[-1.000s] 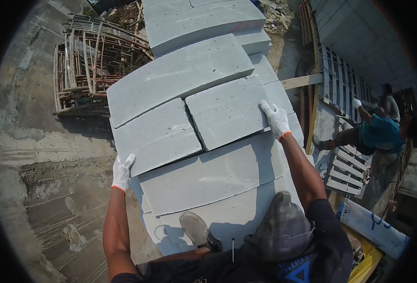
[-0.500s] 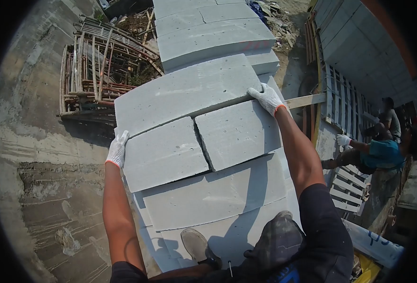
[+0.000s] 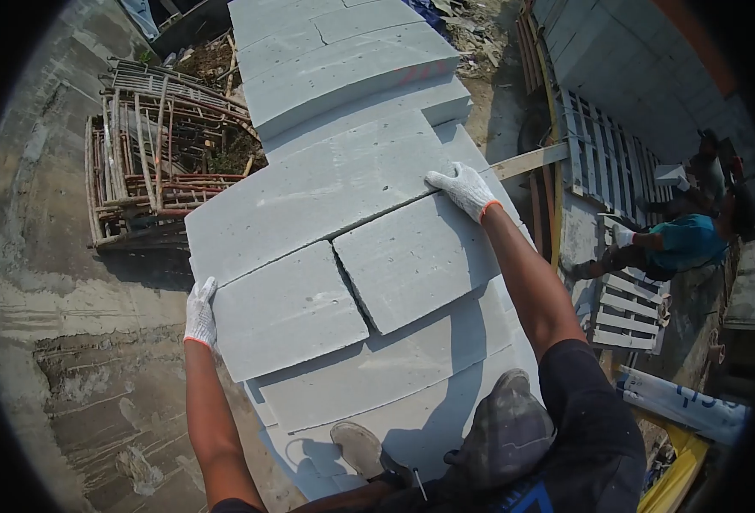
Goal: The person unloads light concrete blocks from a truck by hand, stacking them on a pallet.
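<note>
My left hand [image 3: 200, 314], in a white knit glove with an orange cuff, is pressed round the left end of a pale grey lightweight concrete block [image 3: 287, 316]. Its fingertips reach the seam with the long block [image 3: 326, 188] behind. My right hand [image 3: 465, 190], gloved alike, grips the far right corner of the second near block [image 3: 416, 261], fingertips at the seam's right end and thumb apart. A jagged gap separates the two near blocks. Lower layers of the same blocks lie beneath, and the fingers' undersides are hidden.
I stand on the blocks, one shoe [image 3: 358, 449] showing. A taller block stack [image 3: 343, 68] rises ahead. Rusty scaffold frames [image 3: 151, 162] lie at left on the concrete floor. At right are a timber plank [image 3: 531, 161], pallets [image 3: 629, 312] and a person in a teal shirt [image 3: 689, 244].
The seam between the long block and the near right block has narrowed at its right end. Both hands remain at the blocks' ends. My view has shifted, and the nearby person's arm has moved.
</note>
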The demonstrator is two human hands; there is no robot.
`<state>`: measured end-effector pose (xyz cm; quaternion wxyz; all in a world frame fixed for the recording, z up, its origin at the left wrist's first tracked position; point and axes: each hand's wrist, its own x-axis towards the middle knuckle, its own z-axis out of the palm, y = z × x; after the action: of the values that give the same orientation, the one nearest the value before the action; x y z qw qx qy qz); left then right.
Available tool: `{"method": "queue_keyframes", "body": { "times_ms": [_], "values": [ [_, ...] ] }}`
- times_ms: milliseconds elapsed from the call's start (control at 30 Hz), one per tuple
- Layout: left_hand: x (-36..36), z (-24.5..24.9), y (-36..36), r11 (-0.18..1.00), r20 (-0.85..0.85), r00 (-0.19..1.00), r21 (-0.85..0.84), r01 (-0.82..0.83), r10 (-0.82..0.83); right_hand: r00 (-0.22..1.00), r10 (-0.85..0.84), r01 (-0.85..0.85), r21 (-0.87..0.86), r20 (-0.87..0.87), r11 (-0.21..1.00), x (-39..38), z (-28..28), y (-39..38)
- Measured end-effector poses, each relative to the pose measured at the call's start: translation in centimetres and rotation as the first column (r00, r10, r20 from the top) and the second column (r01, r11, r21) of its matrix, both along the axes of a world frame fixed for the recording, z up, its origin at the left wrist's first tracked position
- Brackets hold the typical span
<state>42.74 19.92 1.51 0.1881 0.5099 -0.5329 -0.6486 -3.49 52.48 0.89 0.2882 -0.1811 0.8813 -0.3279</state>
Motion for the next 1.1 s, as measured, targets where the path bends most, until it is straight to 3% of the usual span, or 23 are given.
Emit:
{"method": "queue_keyframes", "body": {
  "times_ms": [33,167,267,333,400,467,600,667,767,800,833,867,900,933,967,1000,1067,1100],
  "values": [
    [1.2,-2.2,-1.5,0.994,0.037,0.999,-0.105,0.007,-0.003,1.0,-0.013,0.013,0.014,0.004,1.0,-0.1,-0.1,-0.1],
    [1.0,-1.8,-1.1,0.983,0.128,0.991,-0.178,0.051,-0.028,0.994,0.014,-0.001,-0.117,0.107,0.993,-0.4,-1.8,0.9],
    [0.0,-0.6,0.0,0.994,0.166,0.981,-0.033,0.102,-0.096,0.99,0.122,-0.104,-0.219,0.071,0.97,0.0,-1.3,1.9],
    [1.6,-1.7,-1.5,0.992,0.144,0.982,-0.001,0.127,-0.126,0.997,0.034,-0.019,-0.218,0.067,0.976,-0.2,-2.8,1.2],
    [2.3,-3.3,-3.1,0.985,0.212,0.975,-0.141,0.102,-0.071,0.997,0.06,-0.065,-0.145,-0.038,0.987,-0.2,-3.2,0.5],
    [2.4,-3.1,-2.7,0.985,0.185,0.979,-0.132,0.108,-0.082,0.999,0.045,-0.046,-0.205,-0.006,0.978,0.3,-3.0,0.9],
    [3.1,-1.4,0.7,0.989,0.198,0.978,-0.112,0.094,-0.07,0.994,0.109,-0.109,-0.138,-0.01,0.984,1.2,-2.4,2.8],
    [3.9,-2.8,0.1,0.991,0.185,0.981,-0.11,0.079,-0.058,0.995,0.08,-0.065,-0.213,0.061,0.975,2.0,-1.7,3.8],
    [3.6,-3.8,-0.7,0.983,0.157,0.987,-0.173,0.054,-0.027,0.997,0.073,-0.072,-0.123,0.006,0.99,1.5,-2.9,2.8],
    [3.4,-3.5,-0.4,0.973,0.147,0.989,-0.229,0.04,-0.006,0.999,0.043,-0.046,-0.11,-0.027,0.993,1.4,-2.9,3.1],
    [2.5,-2.1,0.9,0.991,0.107,0.994,-0.131,0.005,0.009,0.998,0.044,-0.048,-0.106,-0.046,0.993,1.8,-2.5,3.0],
    [2.0,-0.8,1.9,0.982,0.208,0.978,-0.189,0.021,0.019,0.997,0.074,-0.073,-0.135,0.001,0.988,1.5,-2.4,3.3],
    [2.1,0.1,2.3,0.924,0.312,0.948,-0.339,0.175,-0.065,0.989,0.105,-0.097,-0.083,0.101,0.992,1.4,-0.5,4.0],
    [2.5,-0.9,2.6,0.758,0.471,0.873,-0.613,0.222,0.125,0.999,-0.033,0.032,-0.129,-0.009,0.991,1.9,-1.8,4.5],
    [0.8,2.8,6.0,0.625,0.657,0.734,-0.65,0.432,0.175,0.991,-0.091,0.074,-0.166,-0.095,0.983,2.3,-1.5,5.8],
    [0.4,4.1,7.8,0.471,0.588,0.802,-0.739,0.481,0.104,0.972,-0.149,0.112,-0.203,-0.18,0.973,2.6,-1.3,7.3],
    [-0.1,5.2,10.4,0.17,0.68,0.732,-0.725,0.668,0.025,0.978,-0.174,0.152,-0.174,-0.117,0.973,4.4,-0.4,10.0],
    [-0.6,5.6,11.8,0.119,0.741,0.671,-0.666,0.736,-0.008,0.977,-0.177,0.157,-0.161,-0.121,0.974,5.6,-1.3,10.8]
  ]
}}
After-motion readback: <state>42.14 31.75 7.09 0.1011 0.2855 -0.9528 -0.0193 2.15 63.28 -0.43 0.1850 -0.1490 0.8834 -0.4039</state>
